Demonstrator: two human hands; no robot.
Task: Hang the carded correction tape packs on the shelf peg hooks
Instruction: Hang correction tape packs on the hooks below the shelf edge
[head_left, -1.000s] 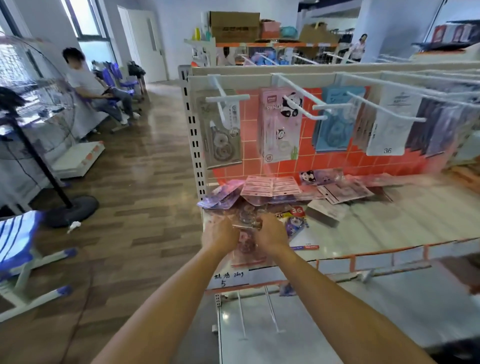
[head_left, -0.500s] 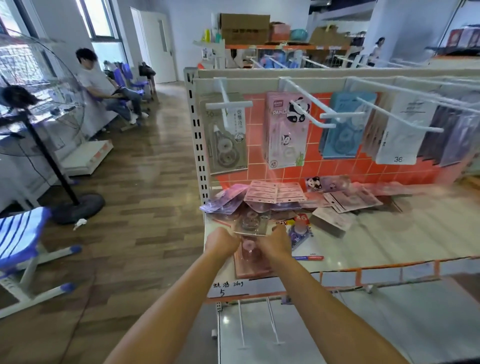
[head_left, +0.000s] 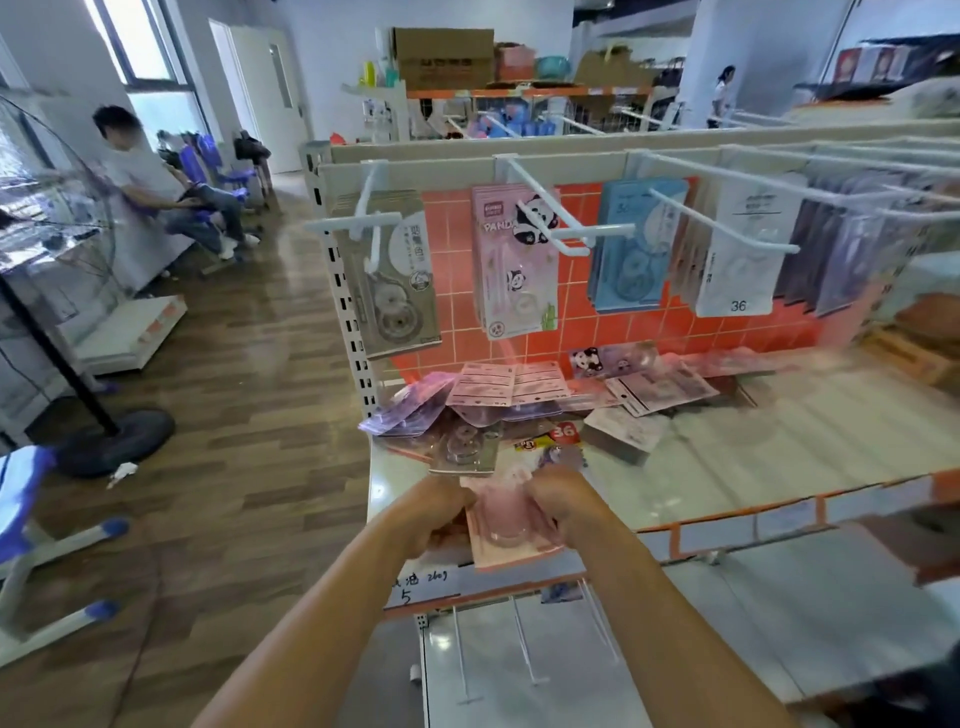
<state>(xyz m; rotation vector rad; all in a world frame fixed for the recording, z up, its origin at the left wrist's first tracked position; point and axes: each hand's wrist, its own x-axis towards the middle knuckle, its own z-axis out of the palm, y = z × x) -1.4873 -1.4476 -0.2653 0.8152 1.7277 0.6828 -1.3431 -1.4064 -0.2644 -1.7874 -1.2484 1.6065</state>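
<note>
My left hand (head_left: 441, 512) and my right hand (head_left: 563, 501) both grip a small stack of pink carded correction tape packs (head_left: 506, 530) at the front edge of the shelf. A grey-carded pack (head_left: 465, 449) lies just beyond my hands. Behind it, a loose pile of pink and purple packs (head_left: 504, 387) is spread over the shelf. White peg hooks (head_left: 550, 208) jut out above. Hanging from them are grey packs (head_left: 389, 280), pink panda packs (head_left: 514, 265), blue packs (head_left: 636, 249) and white packs (head_left: 740, 254).
The shelf surface (head_left: 753, 457) runs off to the right, with an orange price rail along its front. A lower shelf (head_left: 675, 649) with short pegs sits below. A standing fan (head_left: 78, 322) and a seated person (head_left: 156, 187) are on the left over wooden flooring.
My hands have drawn the pink packs back toward the shelf's front edge, away from the pile. The grey pack now lies free beyond them.
</note>
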